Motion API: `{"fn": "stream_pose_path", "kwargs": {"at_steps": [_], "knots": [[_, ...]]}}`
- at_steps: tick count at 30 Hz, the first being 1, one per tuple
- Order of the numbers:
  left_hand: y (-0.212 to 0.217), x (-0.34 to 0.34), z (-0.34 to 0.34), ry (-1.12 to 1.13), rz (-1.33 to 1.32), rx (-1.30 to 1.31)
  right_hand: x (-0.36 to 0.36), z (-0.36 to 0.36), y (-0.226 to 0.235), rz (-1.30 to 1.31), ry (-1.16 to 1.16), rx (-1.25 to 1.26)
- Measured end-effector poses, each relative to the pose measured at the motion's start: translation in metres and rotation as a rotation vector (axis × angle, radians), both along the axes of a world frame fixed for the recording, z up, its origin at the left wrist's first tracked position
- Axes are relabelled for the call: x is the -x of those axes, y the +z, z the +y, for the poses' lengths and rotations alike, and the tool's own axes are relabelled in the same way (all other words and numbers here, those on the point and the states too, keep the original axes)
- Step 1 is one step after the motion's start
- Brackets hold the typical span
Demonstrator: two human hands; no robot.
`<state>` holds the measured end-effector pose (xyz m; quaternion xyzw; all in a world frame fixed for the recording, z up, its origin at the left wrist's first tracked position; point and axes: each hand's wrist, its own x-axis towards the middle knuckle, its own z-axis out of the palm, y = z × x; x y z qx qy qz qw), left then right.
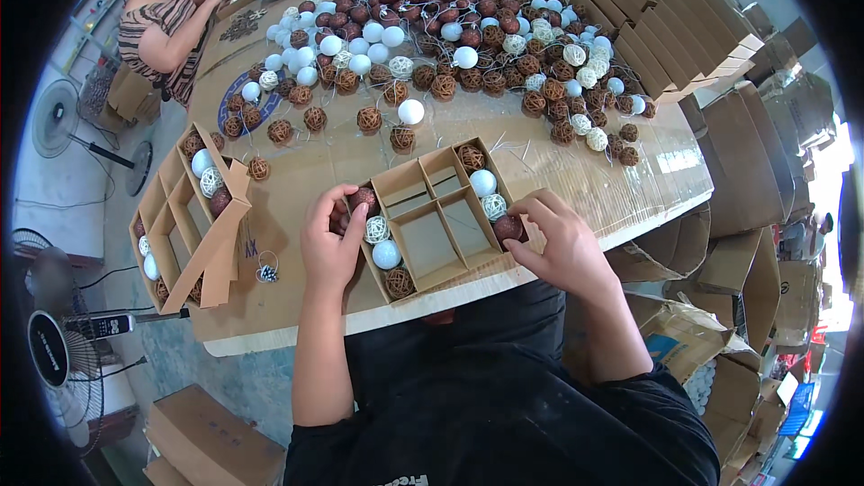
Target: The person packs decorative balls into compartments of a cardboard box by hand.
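Box (432, 220) with cardboard dividers lies at desk (576, 189) edge. Left hand (331, 238) fingers pinch brown ball (364, 199) at 10 o'clock corner; right hand (560, 243) grips dark ball (508, 228) at 3 o'clock. Better press each gently into its own cell.

A bare strip of tabletop (324, 157) lies open between the partitioned cardboard box (432, 216) and the heap of woven and white balls (450, 36) behind it. The box's 2 middle compartments stand unfilled; its outer cells hold balls. The left hand (331, 238) and right hand (553, 243) flank it. A second divided box (193, 216) blocks the left edge; stacked flat cartons (666, 36) wall off the right.
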<state>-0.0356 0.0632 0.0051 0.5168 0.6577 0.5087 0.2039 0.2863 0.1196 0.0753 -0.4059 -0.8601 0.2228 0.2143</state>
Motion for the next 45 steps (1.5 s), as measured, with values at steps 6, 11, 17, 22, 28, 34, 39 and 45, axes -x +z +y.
{"fn": "stream_pose_path", "kwargs": {"at_steps": [6, 11, 17, 22, 28, 34, 39, 45], "knots": [[-0.005, 0.003, 0.000, -0.004, -0.016, -0.031, 0.002, 0.003, -0.001, 0.074, -0.037, 0.210], [-0.002, 0.002, 0.002, -0.010, 0.031, -0.034, 0.000, 0.007, -0.027, 0.065, 0.010, -0.017], [-0.001, 0.001, 0.001, -0.002, 0.016, 0.000, 0.008, 0.001, -0.026, 0.155, -0.250, -0.037], [-0.004, 0.001, 0.001, 0.013, 0.024, 0.007, 0.009, -0.012, -0.010, 0.201, -0.291, -0.131], [-0.009, 0.004, 0.002, 0.013, -0.007, -0.033, 0.019, -0.016, 0.003, -0.097, -0.227, 0.052], [-0.004, 0.001, 0.002, 0.011, 0.009, -0.025, 0.009, 0.008, -0.013, -0.172, -0.020, 0.105], [-0.006, 0.003, 0.001, 0.009, 0.004, -0.030, 0.013, 0.010, -0.018, -0.122, -0.052, 0.097], [-0.003, 0.000, 0.004, -0.003, -0.031, -0.040, 0.010, -0.001, -0.022, 0.146, -0.143, 0.044]]}}
